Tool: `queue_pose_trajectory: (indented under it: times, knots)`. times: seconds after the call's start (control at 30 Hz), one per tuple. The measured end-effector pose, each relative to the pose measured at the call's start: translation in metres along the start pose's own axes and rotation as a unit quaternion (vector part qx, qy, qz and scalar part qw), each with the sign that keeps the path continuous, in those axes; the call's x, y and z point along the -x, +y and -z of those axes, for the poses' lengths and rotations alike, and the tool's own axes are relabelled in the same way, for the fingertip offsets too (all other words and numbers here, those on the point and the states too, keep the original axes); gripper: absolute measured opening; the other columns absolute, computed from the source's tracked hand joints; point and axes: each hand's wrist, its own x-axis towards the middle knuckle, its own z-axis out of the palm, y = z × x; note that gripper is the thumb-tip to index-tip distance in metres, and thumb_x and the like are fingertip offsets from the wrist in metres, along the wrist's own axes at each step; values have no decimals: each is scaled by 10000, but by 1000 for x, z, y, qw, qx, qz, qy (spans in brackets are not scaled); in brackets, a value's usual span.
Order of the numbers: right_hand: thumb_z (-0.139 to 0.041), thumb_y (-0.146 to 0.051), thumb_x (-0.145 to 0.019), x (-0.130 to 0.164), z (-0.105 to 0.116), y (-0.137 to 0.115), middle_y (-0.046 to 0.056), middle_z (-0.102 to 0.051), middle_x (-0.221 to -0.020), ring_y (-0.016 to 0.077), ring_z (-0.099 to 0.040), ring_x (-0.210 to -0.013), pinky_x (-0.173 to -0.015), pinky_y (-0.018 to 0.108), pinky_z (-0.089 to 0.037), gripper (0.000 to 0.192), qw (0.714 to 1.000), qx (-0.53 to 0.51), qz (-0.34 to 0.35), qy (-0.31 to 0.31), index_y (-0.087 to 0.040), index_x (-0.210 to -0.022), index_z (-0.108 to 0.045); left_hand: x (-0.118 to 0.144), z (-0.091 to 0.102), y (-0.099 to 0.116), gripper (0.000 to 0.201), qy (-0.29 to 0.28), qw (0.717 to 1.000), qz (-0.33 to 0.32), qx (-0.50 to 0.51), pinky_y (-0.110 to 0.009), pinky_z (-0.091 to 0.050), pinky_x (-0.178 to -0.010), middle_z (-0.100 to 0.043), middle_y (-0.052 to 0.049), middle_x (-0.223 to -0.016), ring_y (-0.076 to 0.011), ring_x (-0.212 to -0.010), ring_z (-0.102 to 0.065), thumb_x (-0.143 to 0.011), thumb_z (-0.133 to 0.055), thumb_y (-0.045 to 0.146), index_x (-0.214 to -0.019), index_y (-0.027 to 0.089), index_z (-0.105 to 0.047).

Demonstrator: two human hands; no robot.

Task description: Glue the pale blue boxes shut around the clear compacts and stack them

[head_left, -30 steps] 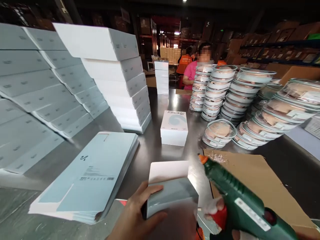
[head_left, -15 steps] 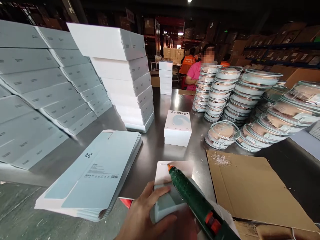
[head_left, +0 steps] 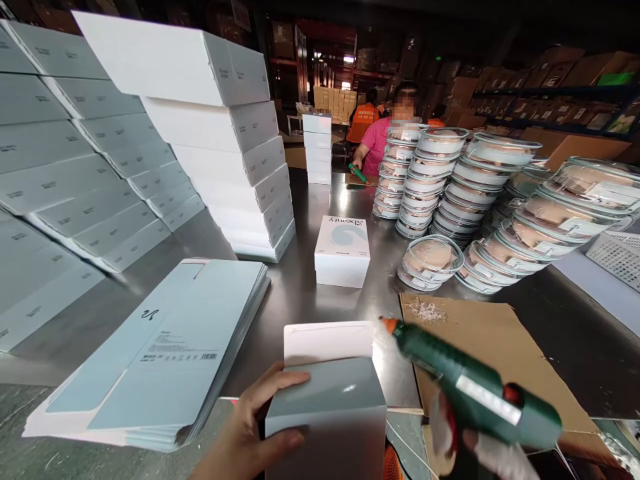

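At the tabletop [head_left: 295, 300], the left grip [head_left: 247, 427], part-spread, clasps a box [head_left: 327, 433], seemingly steadying it with the flap [head_left: 327, 341] exposed, while the right grip [head_left: 503, 457] curls around a glue gun [head_left: 457, 367].

Below and to the left of our left hand [head_left: 245, 427] we have a scuffed grey-green floor [head_left: 30, 403]. Ahead of both hands runs our shiny grey metal tabletop [head_left: 294, 300]. Far beyond our right hand [head_left: 493, 453], dark-blue metal shelving [head_left: 590, 87] carries brown cardboard boxes [head_left: 557, 70]. Straight ahead, small white lights [head_left: 349, 59] shine in our otherwise dim hall.
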Motion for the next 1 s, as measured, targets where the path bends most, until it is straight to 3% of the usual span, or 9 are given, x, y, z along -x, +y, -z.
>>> queue_pose_trajectory:
  times: [0.13, 0.3, 0.37, 0.43, 0.5, 0.57, 0.77, 0.9, 1.0]
  knots:
    - [-842, -504, -608, -31, 48, -12, 74, -791, -806, 262, -745, -769, -721, 348, -622, 390, 975, -112, -140, 133, -222, -858, -745, -2, 5, -8, 499, -74, 997, -27, -1, -303, -598, -809, -697, -41, -1317, -280, -1032, -708, -709, -819, 295, -1195, 376, -747]
    - [-770, -572, -713, -39, 109, -7, 88, -782, -737, 359, -775, -854, -758, 432, -624, 329, 933, 171, -220, 227, -266, -827, -730, -5, 4, -8, 572, -85, 993, -39, -69, -307, -588, -851, -683, -48, -1348, -333, -1216, -639, -663, -802, 197, -1203, 373, -737]
    - [-837, -572, -676, -30, 92, -6, 69, -781, -755, 353, -769, -864, -788, 417, -619, 384, 941, 201, -163, 219, -285, -909, -736, -6, 3, -7, 552, -89, 992, -51, -71, -325, -592, -864, -694, -54, -1328, -342, -1226, -637, -673, -801, 206, -1196, 369, -739]
    - [-862, -612, -661, -22, 49, -4, 84, -797, -1090, 335, -748, -1032, -924, 418, -592, 725, 972, 187, -28, 138, -324, -1286, -636, -6, 1, -9, 523, -82, 992, -55, -73, -375, -580, -932, -699, -58, -1326, -359, -1264, -618, -686, -807, 229, -1185, 369, -742]
    - [-837, -651, -712, -21, -3, 1, 91, -565, -1535, 302, -605, -1337, -1105, 432, -488, 1107, 987, 127, 71, -63, -412, -1600, -220, -4, -3, -14, 489, -65, 995, -53, -61, -428, -551, -1000, -681, -68, -1359, -379, -1314, -587, -704, -824, 278, -1179, 363, -744]
    - [-782, -676, -769, -23, -44, 7, 129, -479, -1598, 298, -581, -1368, -1089, 428, -503, 1202, 973, 69, 78, -206, -390, -1640, -3, -2, -11, -20, 428, -32, 998, -57, -14, -450, -541, -1015, -625, -85, -1431, -391, -1323, -584, -732, -844, 366, -1147, 337, -742]
    - [-697, -157, -832, -28, -63, 20, 72, -573, -1454, 252, -594, -1334, -1113, 364, -483, 806, 912, 219, 241, -251, -396, -1538, -391, 1, -32, -19, 393, 94, 963, -136, 212, -383, -559, -960, -627, -29, -1253, -303, -1247, -649, -871, -808, 435, -1170, 381, -559]
    - [-721, -35, -738, -31, -62, 9, 31, -573, -1427, 193, -621, -1286, -1067, 265, -503, 827, 864, 257, 342, -267, -418, -1439, -503, -4, -20, 1, 231, -4, 979, -172, 106, -379, -556, -981, -578, -36, -1118, -272, -1212, -641, -960, -697, 452, -1177, 374, -681]
    - [-753, -35, -759, -34, -62, -3, 32, -606, -1390, 191, -644, -1252, -1052, 281, -518, 764, 864, 249, 336, -282, -431, -1387, -571, -10, -5, 13, 196, -64, 981, -178, 51, -396, -556, -997, -563, -53, -1054, -282, -1213, -632, -955, -690, 479, -987, 315, -792]
